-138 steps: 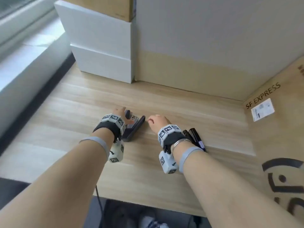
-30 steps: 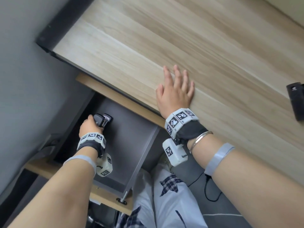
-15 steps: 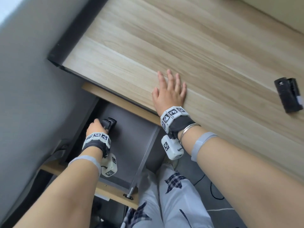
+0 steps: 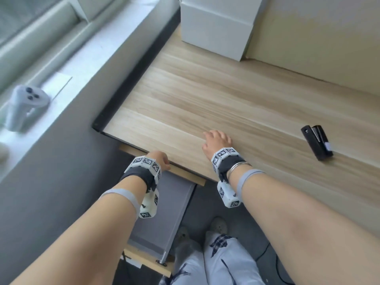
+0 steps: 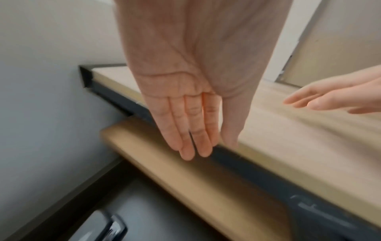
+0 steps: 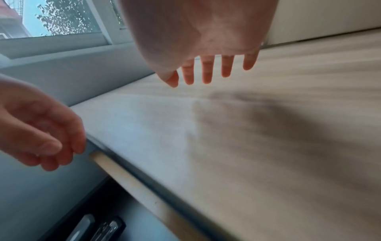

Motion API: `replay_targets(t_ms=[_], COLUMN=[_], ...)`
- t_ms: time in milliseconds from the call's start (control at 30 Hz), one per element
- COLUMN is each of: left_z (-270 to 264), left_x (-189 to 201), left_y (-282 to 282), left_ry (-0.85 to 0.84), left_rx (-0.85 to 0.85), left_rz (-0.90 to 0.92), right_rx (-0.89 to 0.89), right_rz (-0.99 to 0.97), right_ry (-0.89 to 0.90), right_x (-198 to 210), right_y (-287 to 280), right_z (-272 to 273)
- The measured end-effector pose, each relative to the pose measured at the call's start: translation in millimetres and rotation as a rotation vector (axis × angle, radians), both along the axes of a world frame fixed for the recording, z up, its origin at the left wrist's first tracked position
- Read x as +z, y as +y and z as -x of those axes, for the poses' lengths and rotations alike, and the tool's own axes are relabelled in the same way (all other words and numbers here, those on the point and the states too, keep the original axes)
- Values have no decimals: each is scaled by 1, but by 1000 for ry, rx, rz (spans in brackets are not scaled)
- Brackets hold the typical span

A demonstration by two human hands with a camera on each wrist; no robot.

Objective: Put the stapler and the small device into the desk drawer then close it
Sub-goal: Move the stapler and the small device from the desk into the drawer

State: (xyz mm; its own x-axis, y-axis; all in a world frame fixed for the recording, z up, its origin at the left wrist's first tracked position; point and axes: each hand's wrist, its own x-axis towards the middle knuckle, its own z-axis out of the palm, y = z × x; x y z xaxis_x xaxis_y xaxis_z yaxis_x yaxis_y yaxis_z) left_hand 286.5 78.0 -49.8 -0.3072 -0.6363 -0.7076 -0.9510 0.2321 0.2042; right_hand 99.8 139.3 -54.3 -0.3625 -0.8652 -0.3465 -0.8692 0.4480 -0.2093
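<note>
A black stapler (image 4: 316, 141) with a white label lies on its side on the wooden desk top (image 4: 205, 99), far right of both hands. The grey drawer (image 4: 170, 202) under the desk's front edge stands pulled out. A small dark device with a shiny metal part (image 5: 112, 229) (image 6: 98, 228) lies inside it; my left forearm hides it in the head view. My left hand (image 4: 158, 159) (image 5: 195, 114) hangs empty with straight fingers at the desk's front edge, above the drawer. My right hand (image 4: 218, 140) (image 6: 206, 65) is over the desk top, fingers spread and empty.
White boxes (image 4: 216, 23) stand at the desk's back left, against a cardboard wall (image 4: 308, 38). A white controller (image 4: 22, 103) lies on the window sill to the left. My legs and shoes (image 4: 216, 254) are below the drawer's right side.
My left hand has let go of the small device in the drawer and risen to the desk's front edge. The right hand has stayed at the desk top. The head view has swung up.
</note>
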Motion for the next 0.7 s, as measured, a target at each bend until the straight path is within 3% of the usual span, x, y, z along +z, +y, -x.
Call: replay_targets(t_ms=[233,533,700], left_z=[84,190,227], left_x=[36,19,6], left_y=[-6,1,-3], left_ry=[73,155,150], left_rx=[-29,-70,-73], left_rz=[52,59,48], right_rx=[-97,-381,-560], right_rz=[-57,-163,-216], right_ry=[78,199,133], right_x=[41,40,27], right_y=[16,66,84], right_z=[97,224,269])
